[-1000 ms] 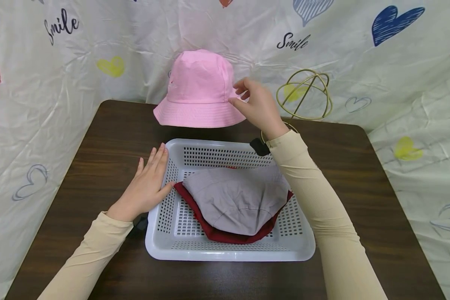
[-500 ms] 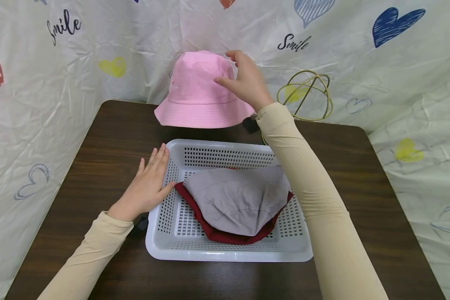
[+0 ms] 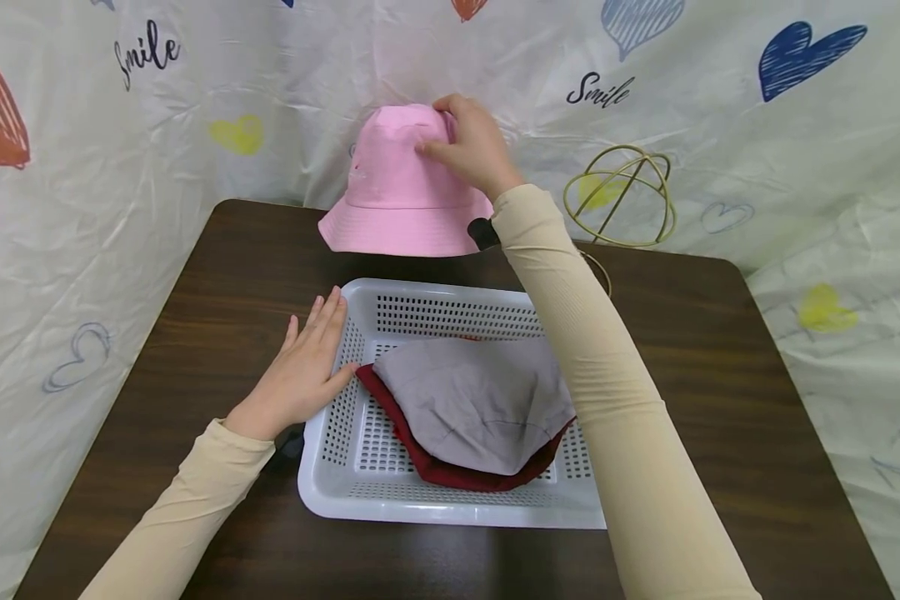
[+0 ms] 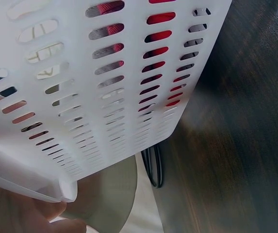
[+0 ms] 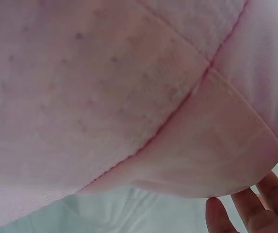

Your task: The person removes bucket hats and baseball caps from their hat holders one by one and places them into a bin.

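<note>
A pink bucket hat (image 3: 412,179) stands upright at the back of the table, brim down. My right hand (image 3: 476,150) grips the right side of its crown, thumb in front and fingers over the top. Fingertips meet the pink cloth in the right wrist view. My left hand (image 3: 300,367) rests with straight fingers along the left rim of a white plastic basket (image 3: 450,512). In the basket lies a grey hat (image 3: 472,400) on top of a dark red hat (image 3: 457,479). The left wrist view shows the basket's slotted side wall (image 4: 80,111) close up.
Right of the pink hat stands a gold wire stand (image 3: 660,208) with a rounded frame, its lower part partly behind my right arm. A dark wooden table (image 3: 720,400) bears everything. A white printed curtain (image 3: 285,67) hangs close behind the table.
My right hand has risen from beside the hat's brim and moved left onto the upper crown, where its fingers have closed. The left hand stays at the basket's rim.
</note>
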Available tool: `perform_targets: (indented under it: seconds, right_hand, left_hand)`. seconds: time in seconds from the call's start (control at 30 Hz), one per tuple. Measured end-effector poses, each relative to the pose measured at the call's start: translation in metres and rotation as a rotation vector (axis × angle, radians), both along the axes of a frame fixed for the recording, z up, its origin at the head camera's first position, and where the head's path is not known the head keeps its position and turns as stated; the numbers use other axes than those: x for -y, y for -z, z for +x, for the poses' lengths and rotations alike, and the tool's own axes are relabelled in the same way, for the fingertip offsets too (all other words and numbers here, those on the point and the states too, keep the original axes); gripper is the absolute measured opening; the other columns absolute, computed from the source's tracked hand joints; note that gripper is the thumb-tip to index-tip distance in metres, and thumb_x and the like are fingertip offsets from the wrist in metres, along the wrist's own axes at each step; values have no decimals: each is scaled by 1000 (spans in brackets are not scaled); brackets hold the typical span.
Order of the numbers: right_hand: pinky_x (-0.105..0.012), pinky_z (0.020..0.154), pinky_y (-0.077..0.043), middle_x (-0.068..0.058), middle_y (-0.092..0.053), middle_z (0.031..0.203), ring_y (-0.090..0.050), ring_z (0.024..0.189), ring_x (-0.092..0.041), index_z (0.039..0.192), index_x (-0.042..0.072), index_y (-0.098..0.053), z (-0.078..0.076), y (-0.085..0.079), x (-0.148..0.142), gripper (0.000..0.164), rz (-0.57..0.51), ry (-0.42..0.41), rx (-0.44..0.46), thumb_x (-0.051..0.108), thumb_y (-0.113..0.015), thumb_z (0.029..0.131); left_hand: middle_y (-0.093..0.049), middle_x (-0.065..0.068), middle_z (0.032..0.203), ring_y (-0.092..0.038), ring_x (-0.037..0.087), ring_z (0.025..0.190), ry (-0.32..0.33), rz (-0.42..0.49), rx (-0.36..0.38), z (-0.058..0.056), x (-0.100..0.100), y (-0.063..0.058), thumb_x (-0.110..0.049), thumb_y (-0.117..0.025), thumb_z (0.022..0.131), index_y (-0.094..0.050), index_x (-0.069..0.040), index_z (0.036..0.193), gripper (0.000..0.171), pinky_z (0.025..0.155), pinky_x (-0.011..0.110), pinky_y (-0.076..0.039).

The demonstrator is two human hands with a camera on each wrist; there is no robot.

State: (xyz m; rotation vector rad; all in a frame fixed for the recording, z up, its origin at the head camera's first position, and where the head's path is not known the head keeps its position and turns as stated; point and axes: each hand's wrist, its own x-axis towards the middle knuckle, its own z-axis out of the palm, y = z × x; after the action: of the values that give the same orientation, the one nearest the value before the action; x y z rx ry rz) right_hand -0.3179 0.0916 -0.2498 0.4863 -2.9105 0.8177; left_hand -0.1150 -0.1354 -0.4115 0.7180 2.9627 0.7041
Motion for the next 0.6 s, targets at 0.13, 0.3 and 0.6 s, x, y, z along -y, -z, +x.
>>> perform_targets:
  seconds: [0.13, 0.3, 0.6]
  right_hand:
    - [-19, 99, -30, -5, -51, 130, -45, 120, -15, 132, 10, -50, -1, 1, -2, 55, -6, 9, -15, 32, -68, 85]
    - [-20, 97, -32, -5, -52, 128, -47, 116, -16, 129, 11, -52, -1, 3, -2, 53, -10, 24, -35, 34, -69, 85]
    - [-24, 88, -37, -4, -56, 118, -48, 99, -14, 120, 11, -60, -3, 4, 2, 43, 30, 65, -121, 35, -69, 86]
  left_hand:
    - [-1, 17, 157, 2, 34, 143, -2, 0, 2, 0, -1, -1, -29, -56, 92, -8, 5, 149, 82, 106, 65, -5]
    - [-1, 17, 157, 2, 34, 143, -3, -6, 3, 0, -1, -1, -30, -56, 91, -8, 4, 149, 82, 106, 65, -6]
    - [-1, 16, 157, 0, 36, 143, -5, -1, -4, 0, -1, -1, -30, -57, 90, -9, 4, 149, 83, 105, 67, -7]
